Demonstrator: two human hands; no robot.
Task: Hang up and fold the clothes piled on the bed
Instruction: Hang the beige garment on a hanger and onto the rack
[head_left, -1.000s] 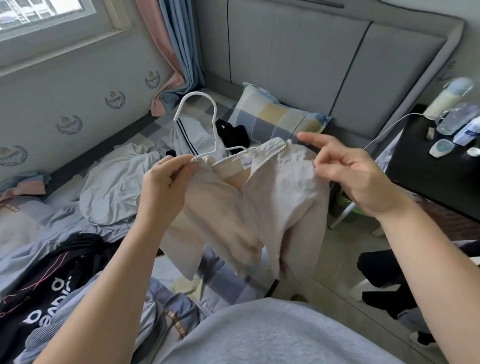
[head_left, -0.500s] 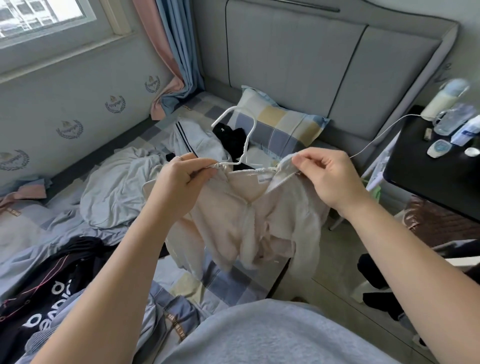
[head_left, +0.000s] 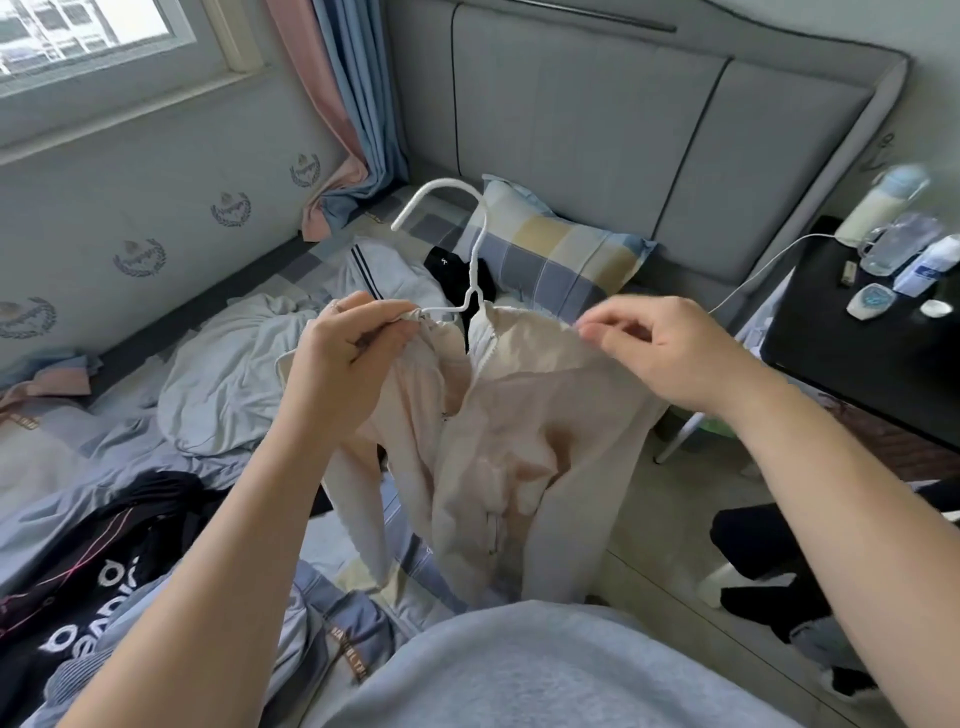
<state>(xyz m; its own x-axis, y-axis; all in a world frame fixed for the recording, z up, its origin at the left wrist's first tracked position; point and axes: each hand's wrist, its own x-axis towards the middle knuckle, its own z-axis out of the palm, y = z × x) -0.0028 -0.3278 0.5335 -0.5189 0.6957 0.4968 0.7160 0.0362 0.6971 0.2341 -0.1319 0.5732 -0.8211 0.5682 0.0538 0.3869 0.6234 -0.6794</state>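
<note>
Jacket (head_left: 498, 431) hangs on my white hanger (head_left: 475, 260) above the bed (head_left: 332, 540), hook at twelve o'clock. My left hand (head_left: 348, 364) grips its nine o'clock shoulder; my right hand (head_left: 670, 353) seems to pinch the three o'clock one.

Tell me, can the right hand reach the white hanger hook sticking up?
Probably yes. The white plastic hanger's hook stands bare above the pale pink zip-up jacket, nothing between, though the right hand pinches that jacket.
</note>
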